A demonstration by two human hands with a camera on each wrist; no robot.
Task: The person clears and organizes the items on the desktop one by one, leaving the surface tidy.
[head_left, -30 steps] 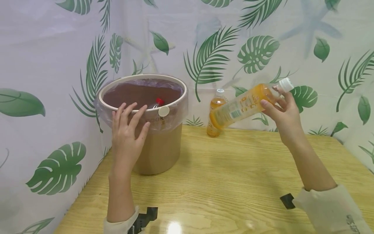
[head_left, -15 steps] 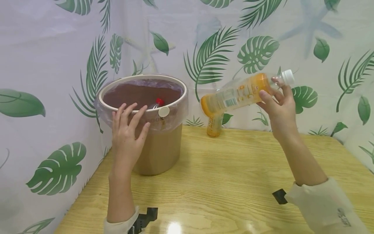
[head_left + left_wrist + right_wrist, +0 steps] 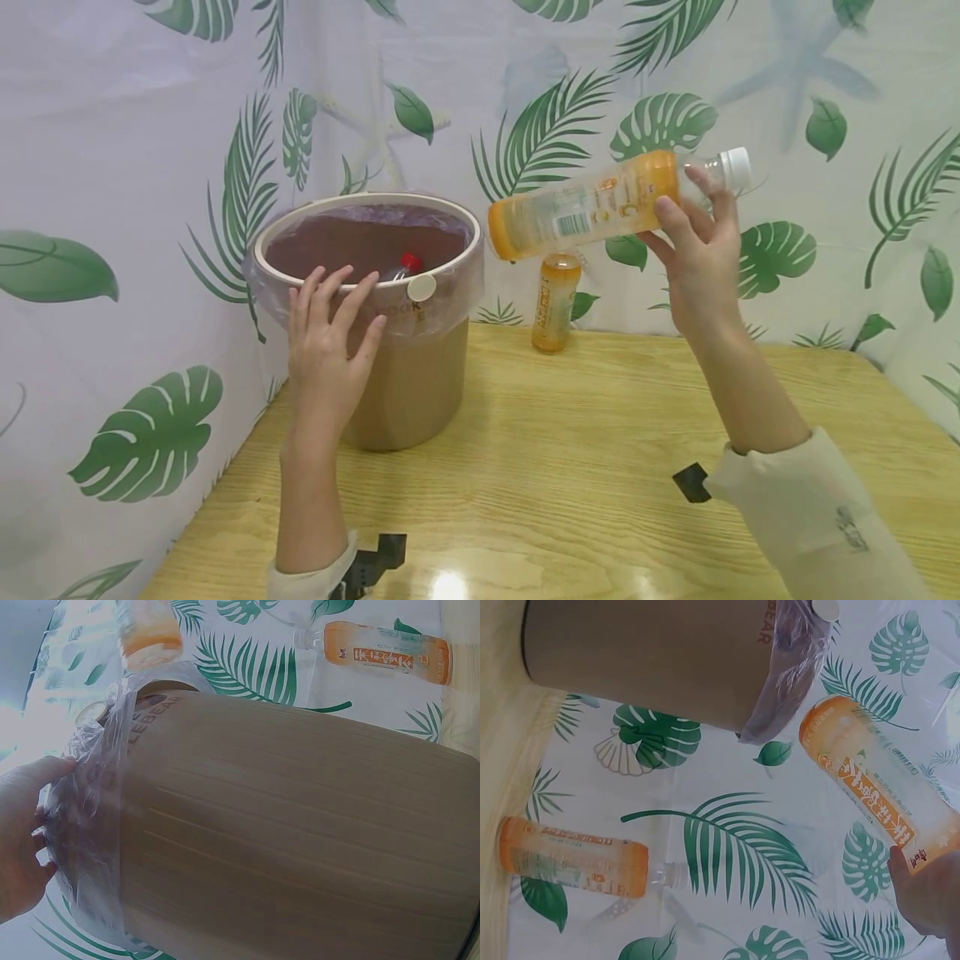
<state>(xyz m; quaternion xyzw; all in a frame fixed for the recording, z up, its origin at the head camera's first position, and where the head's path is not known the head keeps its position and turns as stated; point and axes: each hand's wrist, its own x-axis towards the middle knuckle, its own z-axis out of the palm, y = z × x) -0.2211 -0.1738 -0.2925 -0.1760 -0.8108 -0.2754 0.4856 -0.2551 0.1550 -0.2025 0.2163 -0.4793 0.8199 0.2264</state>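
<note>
My right hand grips a clear plastic bottle by its neck end, high above the table. The bottle has an orange-banded label and white cap; it lies nearly level, base toward the bin. In the right wrist view the same bottle slants, with that hand at its lower right. My left hand rests against the near rim of a tan bin, fingers spread, fingertips at the rim. A clear plastic liner folds over the rim under this hand. Inside the bin, a red cap shows.
A second orange-labelled bottle stands upright at the back of the wooden table, right of the bin. Behind the table hangs a white leaf-print sheet, which also runs along the left side. A round cream tab sits on the bin's rim.
My right hand has moved up and left, bringing the bottle close to the bin's right rim and tilting it nearer level. The standing bottle is less covered. My left hand stays put.
</note>
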